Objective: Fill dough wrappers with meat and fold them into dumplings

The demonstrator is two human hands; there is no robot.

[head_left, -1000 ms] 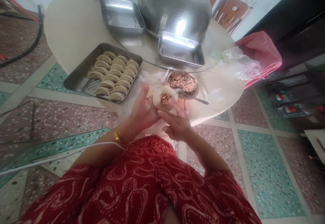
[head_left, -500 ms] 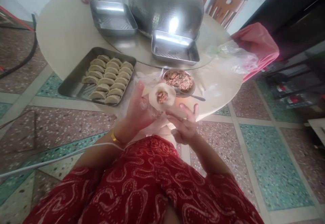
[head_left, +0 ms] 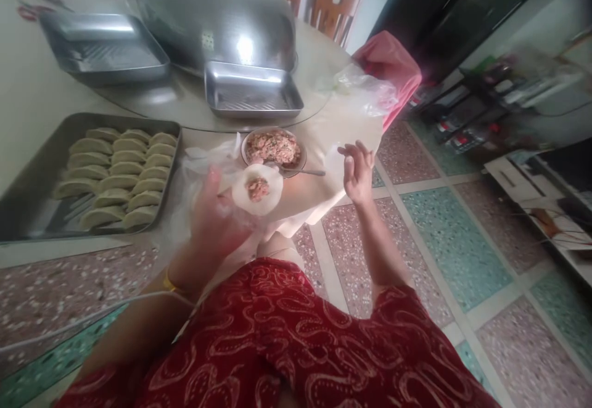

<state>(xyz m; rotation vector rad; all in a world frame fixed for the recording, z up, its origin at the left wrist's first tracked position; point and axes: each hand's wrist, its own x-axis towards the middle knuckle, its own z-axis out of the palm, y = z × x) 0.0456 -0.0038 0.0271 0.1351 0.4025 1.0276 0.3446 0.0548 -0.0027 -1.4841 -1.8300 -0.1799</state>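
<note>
My left hand holds up a round dumpling wrapper, its thumb raised at the left. A small mound of meat filling sits in the middle of the flat wrapper. My right hand is off to the right over the table's edge, fingers apart and loosely bent, with nothing visible in it. Near its fingertips is a whitish, flour-like patch. Just beyond the wrapper stands a bowl of minced filling, and a spoon rests in it with the handle pointing right.
Folded dumplings lie in rows in a dark metal tray at left. Two more metal trays and a large domed metal lid stand farther back. A plastic bag and pink cloth are at right.
My right hand has moved away from the wrapper, out to the right. The left hand still holds the filled wrapper. The whole view has turned to the right.
</note>
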